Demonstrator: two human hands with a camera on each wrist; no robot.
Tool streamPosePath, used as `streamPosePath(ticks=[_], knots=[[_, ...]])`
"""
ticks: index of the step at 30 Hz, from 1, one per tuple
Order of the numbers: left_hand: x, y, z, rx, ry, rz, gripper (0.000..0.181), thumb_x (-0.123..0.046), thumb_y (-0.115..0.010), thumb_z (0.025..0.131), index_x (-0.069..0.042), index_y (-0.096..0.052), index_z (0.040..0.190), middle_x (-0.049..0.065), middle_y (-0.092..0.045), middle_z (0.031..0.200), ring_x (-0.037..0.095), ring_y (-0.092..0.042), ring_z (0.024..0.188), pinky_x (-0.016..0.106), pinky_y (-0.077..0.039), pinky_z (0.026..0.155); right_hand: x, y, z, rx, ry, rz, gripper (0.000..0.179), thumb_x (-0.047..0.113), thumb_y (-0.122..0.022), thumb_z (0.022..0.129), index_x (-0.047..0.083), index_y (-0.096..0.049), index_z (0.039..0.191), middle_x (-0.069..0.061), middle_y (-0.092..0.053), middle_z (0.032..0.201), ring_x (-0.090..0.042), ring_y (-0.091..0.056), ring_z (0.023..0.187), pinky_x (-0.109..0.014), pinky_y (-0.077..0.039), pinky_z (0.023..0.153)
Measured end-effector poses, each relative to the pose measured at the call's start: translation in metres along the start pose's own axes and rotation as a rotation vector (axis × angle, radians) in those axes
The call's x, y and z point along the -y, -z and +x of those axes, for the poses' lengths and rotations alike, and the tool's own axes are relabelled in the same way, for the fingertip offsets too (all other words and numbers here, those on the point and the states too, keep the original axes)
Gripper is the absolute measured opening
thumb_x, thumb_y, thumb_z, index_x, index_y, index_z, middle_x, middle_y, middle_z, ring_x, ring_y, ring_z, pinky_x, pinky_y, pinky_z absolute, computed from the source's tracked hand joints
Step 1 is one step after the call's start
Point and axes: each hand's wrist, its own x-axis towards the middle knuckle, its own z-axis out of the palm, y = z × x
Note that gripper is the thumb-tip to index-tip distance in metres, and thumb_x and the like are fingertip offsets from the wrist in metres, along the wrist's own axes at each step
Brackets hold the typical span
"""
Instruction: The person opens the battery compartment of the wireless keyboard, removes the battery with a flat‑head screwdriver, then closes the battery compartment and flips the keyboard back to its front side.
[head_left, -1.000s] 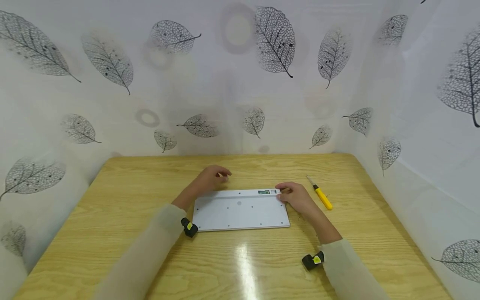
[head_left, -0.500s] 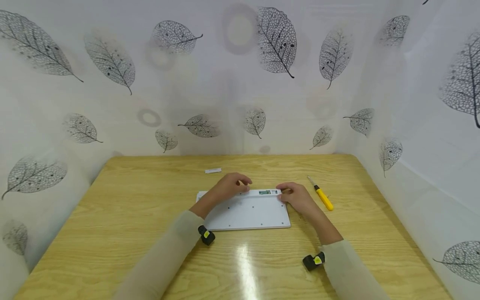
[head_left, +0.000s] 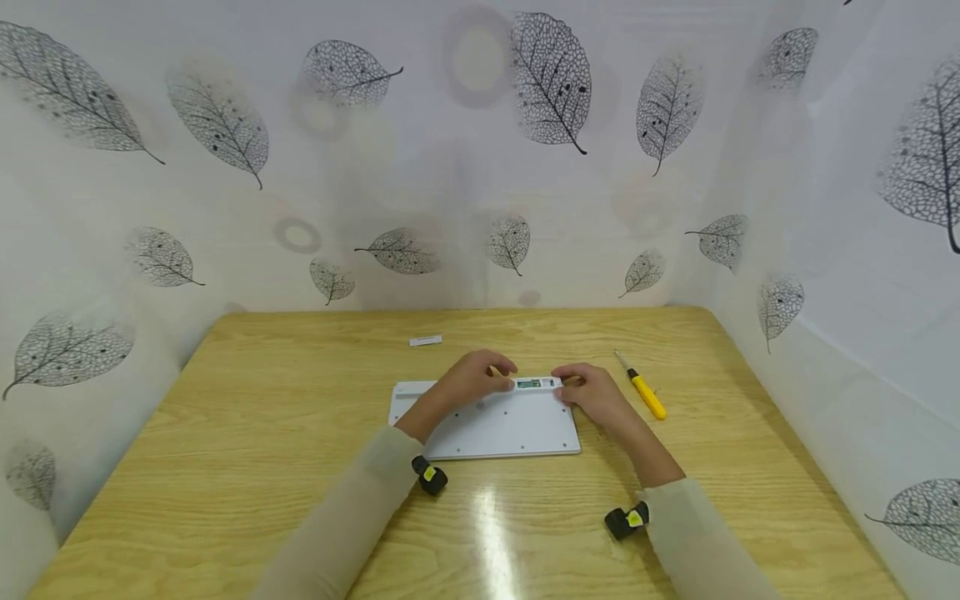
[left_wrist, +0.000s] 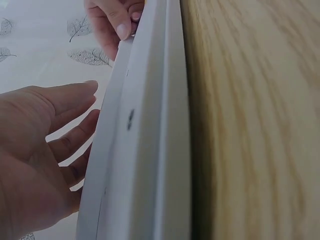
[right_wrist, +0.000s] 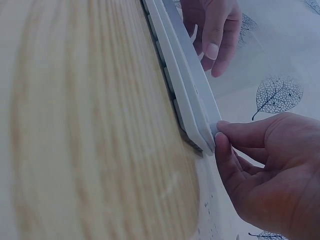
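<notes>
A white keyboard [head_left: 495, 429] lies face down on the table, small screws dotting its back. Near its far right corner, a battery compartment [head_left: 529, 384] stands uncovered with green inside. My right hand [head_left: 592, 393] pinches that corner between thumb and fingers; the right wrist view shows the fingertips on the keyboard's end [right_wrist: 207, 142]. Over the keyboard's far edge is my left hand [head_left: 474, 379], thumb and fingers apart, just left of the compartment. In the left wrist view the left hand's fingers [left_wrist: 75, 140] are loosely bent alongside the keyboard edge, nothing between them and the thumb.
A small white strip [head_left: 426, 341], like a battery cover, lies behind the keyboard to the left. To the right is a screwdriver [head_left: 645, 393] with a yellow handle. Leaf-patterned curtain [head_left: 450, 183] borders the wooden table [head_left: 247, 400].
My left hand has moved right along the keyboard's far edge toward the compartment, away from the white strip, which now shows on the table. My right hand keeps its place at the corner.
</notes>
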Motion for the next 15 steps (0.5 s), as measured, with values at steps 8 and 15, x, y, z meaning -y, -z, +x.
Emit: streamPosePath(ticks=[8,15], knots=[[0.0025,-0.0066,-0.0001,0.0,0.011,-0.03,0.029,-0.025,-0.071,0.095,-0.017,-0.071,0.123,0.0,-0.068,0.115,0.017,-0.058,0.089,0.03,-0.051,0.072,-0.0009,0.0,0.0005,0.006,-0.008,0.003,0.035,0.016,-0.066,0.098,0.008,-0.063,0.132,-0.014,-0.065,0.121,-0.022,-0.061,0.096,-0.027,-0.054,0.082],[0.0003,-0.0076,-0.0008,-0.01,0.024,-0.018,0.028,-0.021,-0.071,0.095,-0.015,-0.072,0.122,0.001,-0.068,0.117,0.017,-0.058,0.092,0.031,-0.05,0.078,-0.0007,0.0011,0.0009,0.002,-0.002,0.001,0.035,0.014,-0.065,0.098,0.008,-0.064,0.132,-0.014,-0.065,0.121,-0.023,-0.06,0.096,-0.028,-0.054,0.083]])
